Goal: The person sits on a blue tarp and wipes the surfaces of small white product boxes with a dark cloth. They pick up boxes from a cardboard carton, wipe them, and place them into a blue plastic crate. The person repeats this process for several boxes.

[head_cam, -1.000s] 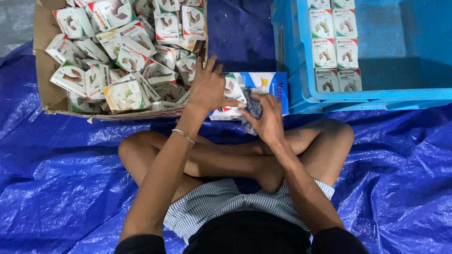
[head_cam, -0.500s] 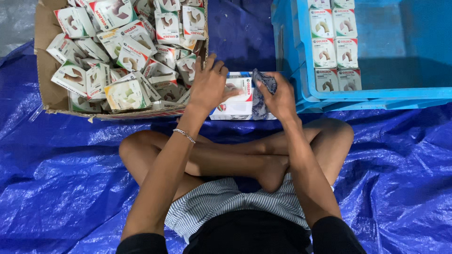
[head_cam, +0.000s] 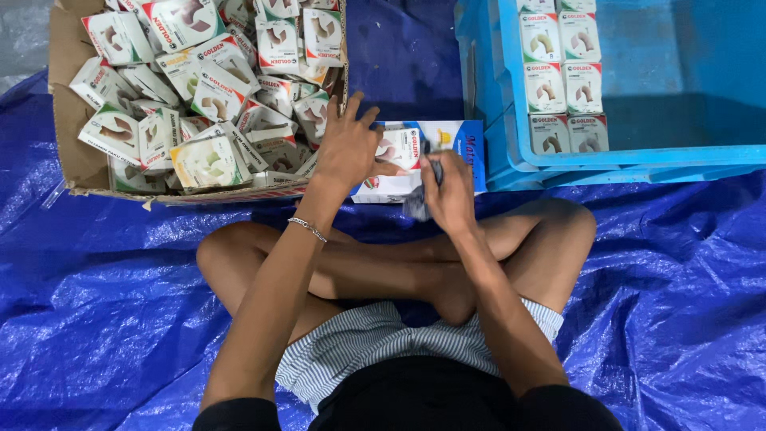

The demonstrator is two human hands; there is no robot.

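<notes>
Gripping: left hand [head_cam: 349, 148] steadies a small white carton [head_cam: 399, 149], fingers spread; right hand [head_cam: 449, 191] is closed around a dark tool [head_cam: 418, 206]. Both sit over the flat box [head_cam: 455, 144] between the cardboard box [head_cam: 68, 136] and blue crate [head_cam: 511, 152]; best kept pinned flat while the tool works

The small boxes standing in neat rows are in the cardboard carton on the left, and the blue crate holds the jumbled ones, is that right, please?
Not quite: it is reversed. The head view shows the small boxes in neat rows inside the blue crate, while the cardboard carton on the left holds the jumbled ones.
</notes>
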